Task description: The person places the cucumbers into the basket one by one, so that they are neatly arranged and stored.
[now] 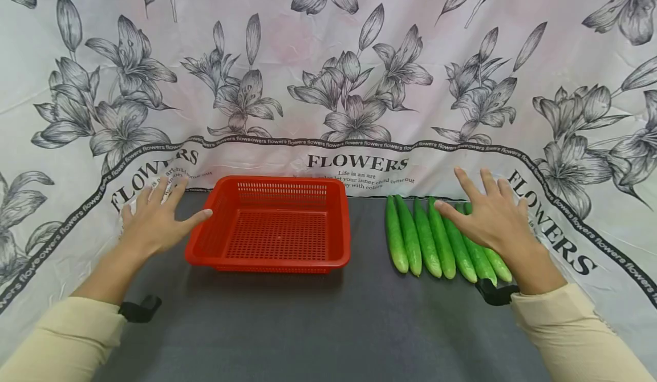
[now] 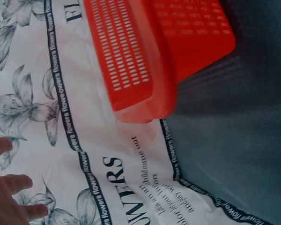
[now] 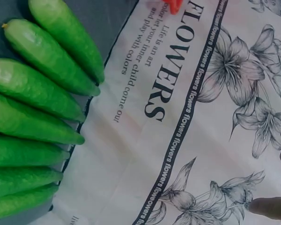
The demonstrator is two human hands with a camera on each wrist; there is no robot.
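A red plastic basket (image 1: 272, 265) with slotted walls stands left of the middle in the head view, and no cucumbers lie in it. Just left of its rim hovers my left hand (image 1: 156, 219), fingers spread, holding nothing. Several green cucumbers (image 1: 422, 236) lie side by side in a row on the right. My right hand (image 1: 493, 216) is held above the right part of that row with its fingers apart, hiding some of the far ends. In the right wrist view the cucumbers (image 3: 42, 75) fill the left side; the basket (image 2: 164, 84) shows in the left wrist view.
A dark grey tabletop (image 1: 318, 325) lies under everything. Behind it and along both sides hangs a white cloth (image 1: 287, 159) printed with lilies and lettering. A black strap piece (image 1: 141, 309) sits at my left wrist, another (image 1: 495, 292) at the right.
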